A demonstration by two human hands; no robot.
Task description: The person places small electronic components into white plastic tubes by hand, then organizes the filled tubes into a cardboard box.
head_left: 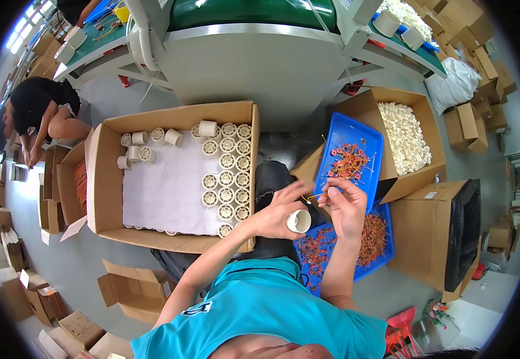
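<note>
My left hand (279, 210) is closed round a cream plastic cup-shaped housing (299, 221), its round opening tilted toward me. The index finger and thumb of that hand are smeared by motion. Just right of it, my right hand (345, 206) pinches a small part with thin yellow wires (315, 196), which stretch toward the left fingers. Whether the left fingertips touch the wires I cannot tell. Beyond my right hand, a blue tray (372, 143) holds red parts with wires. Nearer me, a second blue tray (385, 262) carries more of them.
At left, a large cardboard box (107, 173) holds rows of cream housings (227, 161) on a paper sheet. An open box of small cream pieces (403, 137) stands right of the trays. A machine (248, 72) rises ahead. A co-worker (44, 113) crouches at far left.
</note>
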